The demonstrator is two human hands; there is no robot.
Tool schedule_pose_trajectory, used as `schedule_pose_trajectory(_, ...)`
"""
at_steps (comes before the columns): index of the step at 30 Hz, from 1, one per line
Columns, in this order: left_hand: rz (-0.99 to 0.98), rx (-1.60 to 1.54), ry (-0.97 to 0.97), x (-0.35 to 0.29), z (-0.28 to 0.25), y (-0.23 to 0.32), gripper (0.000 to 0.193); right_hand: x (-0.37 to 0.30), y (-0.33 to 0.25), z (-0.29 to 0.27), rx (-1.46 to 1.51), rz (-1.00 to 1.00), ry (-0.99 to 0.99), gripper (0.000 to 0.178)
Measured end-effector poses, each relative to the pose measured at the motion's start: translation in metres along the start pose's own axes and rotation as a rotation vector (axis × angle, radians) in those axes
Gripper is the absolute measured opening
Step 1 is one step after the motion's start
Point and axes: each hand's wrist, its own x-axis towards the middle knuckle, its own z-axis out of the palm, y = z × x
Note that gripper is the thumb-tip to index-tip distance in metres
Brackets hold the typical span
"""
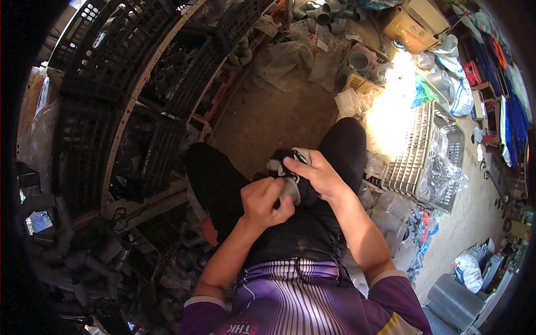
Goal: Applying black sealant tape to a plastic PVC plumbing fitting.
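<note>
Holding a cloth-like bundle (293,181) of grey, black and white over your lap, you have both hands on it, between your knees. Your left hand (261,200) is curled almost into a fist at its lower left, gripping the fabric, with the thumb towards the grey part. Your right hand (322,174) pinches its upper right, thumb laid across the top (the other fingers are mostly hidden behind it). Your black trousers (215,176) frame the work, above the purple striped shirt (307,296). Black crates (84,148) stand on your left, with dark pipe fittings (84,273) heaped below them. On your right, near a sunlit patch, a slatted crate (403,177) carries clear plastic (444,173).
</note>
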Motion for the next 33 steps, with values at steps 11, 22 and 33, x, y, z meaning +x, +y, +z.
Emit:
schedule_pose_trajectory(11, -1.078, -0.836, -0.039, 0.019, -0.009, -0.011, 0.026, -0.007, 0.016, 0.023, -0.710, -1.083, 0.274, 0.039)
schedule_pose_trajectory(22, -0.101, -0.111, 0.147, 0.012, -0.005, -0.008, 0.010, -0.003, 0.008, 0.029, -0.153, -0.370, 0.355, 0.023)
schedule_pose_trajectory(33, -1.126, -0.892, -0.099, 0.018, -0.011, -0.018, 0.025, -0.005, 0.019, 0.031, -0.711, -1.156, 0.373, 0.039)
